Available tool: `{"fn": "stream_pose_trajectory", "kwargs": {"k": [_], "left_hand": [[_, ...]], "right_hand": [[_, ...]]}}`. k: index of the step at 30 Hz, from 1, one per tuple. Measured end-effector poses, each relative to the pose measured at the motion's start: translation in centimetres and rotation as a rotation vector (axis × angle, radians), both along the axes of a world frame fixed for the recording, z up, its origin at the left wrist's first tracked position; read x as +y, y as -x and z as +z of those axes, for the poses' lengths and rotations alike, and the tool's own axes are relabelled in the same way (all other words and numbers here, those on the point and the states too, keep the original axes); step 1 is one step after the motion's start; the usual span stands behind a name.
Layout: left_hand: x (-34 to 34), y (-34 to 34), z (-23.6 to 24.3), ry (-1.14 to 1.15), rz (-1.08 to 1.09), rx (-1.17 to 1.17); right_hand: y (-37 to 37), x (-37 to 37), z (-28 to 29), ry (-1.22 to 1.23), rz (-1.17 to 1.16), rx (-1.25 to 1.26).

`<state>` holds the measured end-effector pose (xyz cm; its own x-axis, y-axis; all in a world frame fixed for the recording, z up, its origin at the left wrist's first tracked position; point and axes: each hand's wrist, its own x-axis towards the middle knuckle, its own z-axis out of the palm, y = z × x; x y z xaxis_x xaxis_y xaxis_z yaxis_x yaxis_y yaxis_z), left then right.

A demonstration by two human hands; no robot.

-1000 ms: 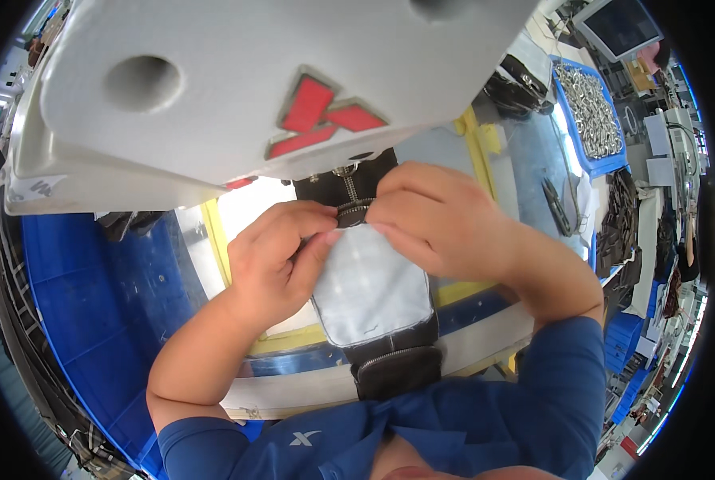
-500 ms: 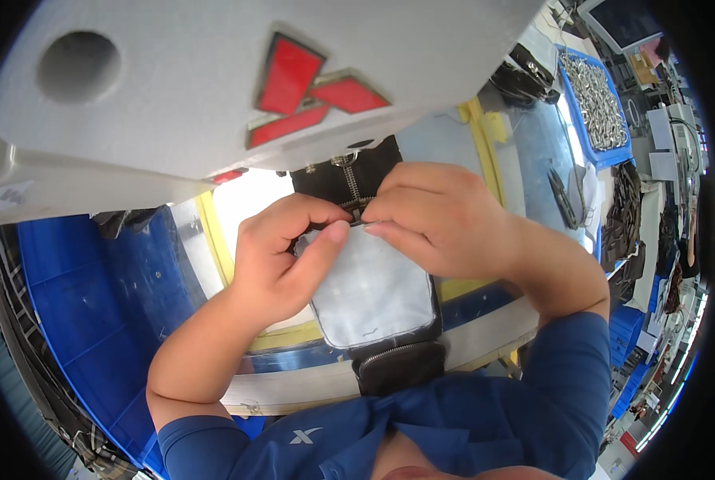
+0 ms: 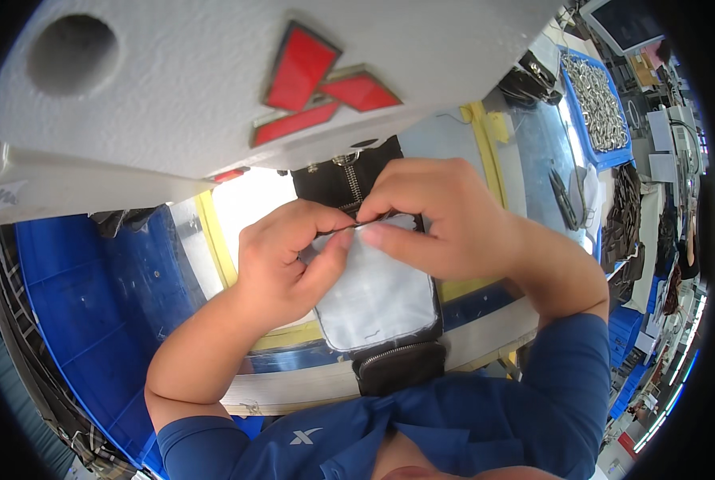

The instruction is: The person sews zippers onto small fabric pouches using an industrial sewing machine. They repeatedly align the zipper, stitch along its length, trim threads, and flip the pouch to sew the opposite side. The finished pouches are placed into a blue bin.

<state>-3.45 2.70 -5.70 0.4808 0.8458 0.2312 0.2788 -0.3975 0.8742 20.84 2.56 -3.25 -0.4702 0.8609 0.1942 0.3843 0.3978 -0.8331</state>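
My left hand [image 3: 293, 256] and my right hand [image 3: 441, 228] are both closed in pinches on the top edge of a bag piece [image 3: 369, 300] with a pale lining face and dark trim, their thumb tips close together. Just above that edge lies dark fabric [image 3: 317, 184] with a silver zipper [image 3: 352, 176] and metal hardware. A dark zippered pouch [image 3: 397, 372] extends below the pale piece, toward my body.
A grey machine head [image 3: 165, 88] with a red emblem overhangs the work table [image 3: 517, 152]. A blue tub [image 3: 69, 304] stands left. Right are a blue tray [image 3: 569, 68] of metal fittings, black pliers [image 3: 561, 200], dark pieces [image 3: 621, 216] and a monitor [image 3: 617, 28].
The pinched edge now shows higher on the right, as a folded dark strip. My right fingers have curled down onto it, and my left hand has shifted slightly right.
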Motion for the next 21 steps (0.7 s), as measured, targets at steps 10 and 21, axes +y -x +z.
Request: {"fn": "stream_pose_trajectory", "kwargs": {"k": [10,21], "left_hand": [[0.16,-0.16,-0.08,-0.03,-0.011,-0.006],[0.35,-0.07,-0.04,0.194,0.027,-0.017]], "right_hand": [[0.21,0.14,-0.22,0.14,-0.033,0.028],[0.52,-0.07,-0.83,-0.089,-0.014,-0.066]]}}
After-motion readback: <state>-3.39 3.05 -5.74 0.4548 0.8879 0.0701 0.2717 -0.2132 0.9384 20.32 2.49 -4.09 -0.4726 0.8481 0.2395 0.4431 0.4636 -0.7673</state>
